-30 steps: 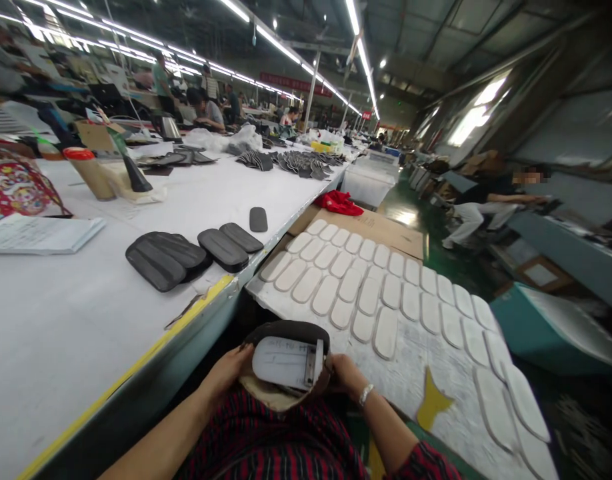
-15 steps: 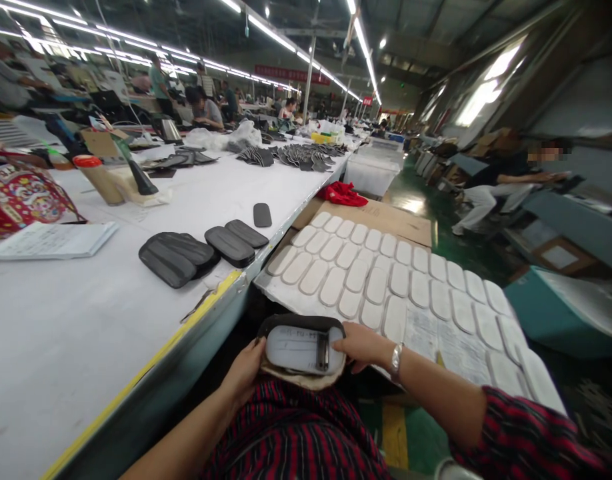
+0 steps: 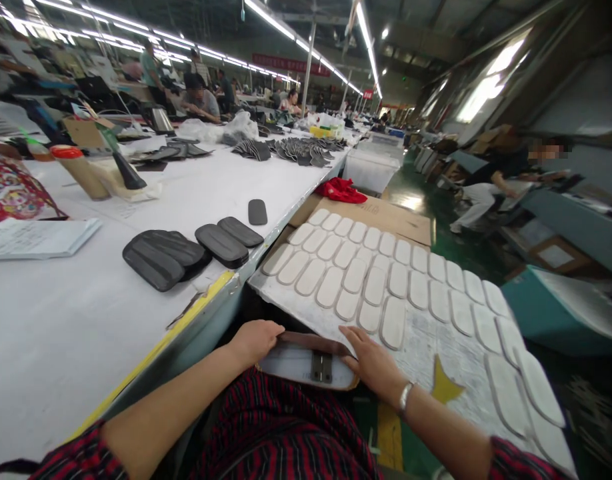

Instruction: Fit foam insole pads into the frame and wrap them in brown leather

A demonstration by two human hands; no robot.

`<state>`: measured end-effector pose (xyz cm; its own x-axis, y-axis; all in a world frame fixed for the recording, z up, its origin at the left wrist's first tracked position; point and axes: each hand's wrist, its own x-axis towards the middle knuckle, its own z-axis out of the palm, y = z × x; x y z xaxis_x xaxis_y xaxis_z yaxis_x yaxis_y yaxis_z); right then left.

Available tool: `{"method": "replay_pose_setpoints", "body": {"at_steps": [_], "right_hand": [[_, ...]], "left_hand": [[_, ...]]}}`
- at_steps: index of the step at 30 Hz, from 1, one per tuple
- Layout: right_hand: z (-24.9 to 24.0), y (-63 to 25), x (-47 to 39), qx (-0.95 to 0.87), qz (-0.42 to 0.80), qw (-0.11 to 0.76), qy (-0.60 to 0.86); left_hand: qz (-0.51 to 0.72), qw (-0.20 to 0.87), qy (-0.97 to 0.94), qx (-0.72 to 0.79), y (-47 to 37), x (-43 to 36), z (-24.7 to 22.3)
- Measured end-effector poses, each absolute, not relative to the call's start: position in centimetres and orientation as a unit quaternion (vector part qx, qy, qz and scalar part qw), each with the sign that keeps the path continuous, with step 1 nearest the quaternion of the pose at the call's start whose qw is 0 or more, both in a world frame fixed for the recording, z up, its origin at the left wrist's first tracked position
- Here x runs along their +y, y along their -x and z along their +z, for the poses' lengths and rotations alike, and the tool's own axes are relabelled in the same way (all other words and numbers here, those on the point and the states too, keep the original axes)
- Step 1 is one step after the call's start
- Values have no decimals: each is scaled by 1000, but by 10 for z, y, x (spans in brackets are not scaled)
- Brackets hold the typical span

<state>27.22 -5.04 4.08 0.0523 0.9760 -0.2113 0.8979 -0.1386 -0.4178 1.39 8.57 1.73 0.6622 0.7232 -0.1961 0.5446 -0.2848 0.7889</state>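
Close to my lap is an oval piece [image 3: 286,368] with a whitish face and a dark metal hinge-like clip [image 3: 321,367] on it. A brownish-dark flexible strip [image 3: 313,342] runs along its far edge. My left hand [image 3: 256,341] is closed, pinching the far left end of that strip. At the far right end, my right hand [image 3: 375,360] grips the rim between thumb and fingers. The near part of the oval piece rests against or just above my striped clothing; which one, I cannot tell.
Rows of white oval pads [image 3: 331,287] lie on a low board to the right, beside a yellow scrap [image 3: 445,383]. Stacked dark oval pads [image 3: 166,260] sit on the white table [image 3: 51,333] at left. A red cloth [image 3: 342,190] lies farther back. A person [image 3: 511,173] sits at right.
Both hands have shifted to the far corners of the oval piece, which has tilted and shows less of its face. My right thumb has left the clip area. The yellow scrap is more exposed.
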Motion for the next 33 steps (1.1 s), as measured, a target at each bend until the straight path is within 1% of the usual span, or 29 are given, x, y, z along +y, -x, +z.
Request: {"method": "replay_pose_setpoints", "body": {"at_steps": [2, 4, 8, 12, 14, 16, 18, 20, 22, 23, 26, 28, 30, 33], "right_hand": [[41, -267, -38, -702, 207, 37, 681], [37, -264, -27, -695, 235, 15, 679], [29, -271, -11, -661, 305, 27, 685], [31, -285, -7, -631, 399, 27, 665], [33, -290, -13, -609, 452, 30, 651], [33, -293, -25, -570, 505, 74, 645], [27, -294, -44, -519, 521, 114, 668], [17, -292, -63, -482, 504, 100, 710], [7, -288, -80, -505, 452, 51, 734], [4, -285, -86, -538, 412, 33, 735], [1, -278, -95, -661, 236, -21, 712], [4, -275, -94, -699, 156, -60, 695], [8, -274, -91, -705, 128, -80, 693], [11, -275, -85, -701, 127, -87, 696]], "left_hand": [[74, 457, -792, 399, -21, 99, 16], [57, 472, -787, 392, -22, 110, 12], [0, 535, -764, 361, -19, 120, 4], [-39, 576, -741, 342, -17, 114, 9], [-22, 567, -750, 340, -13, 107, 15], [-1, 530, -764, 368, -6, 98, 21], [-2, 481, -766, 426, 3, 87, 24], [-9, 441, -757, 482, 10, 74, 25], [8, 403, -757, 515, 12, 62, 24], [20, 384, -758, 527, 12, 57, 23], [44, 343, -753, 560, 7, 41, 19], [58, 332, -746, 574, 4, 31, 16], [82, 334, -734, 585, 2, 21, 14], [120, 351, -709, 600, 1, 14, 13]]}}
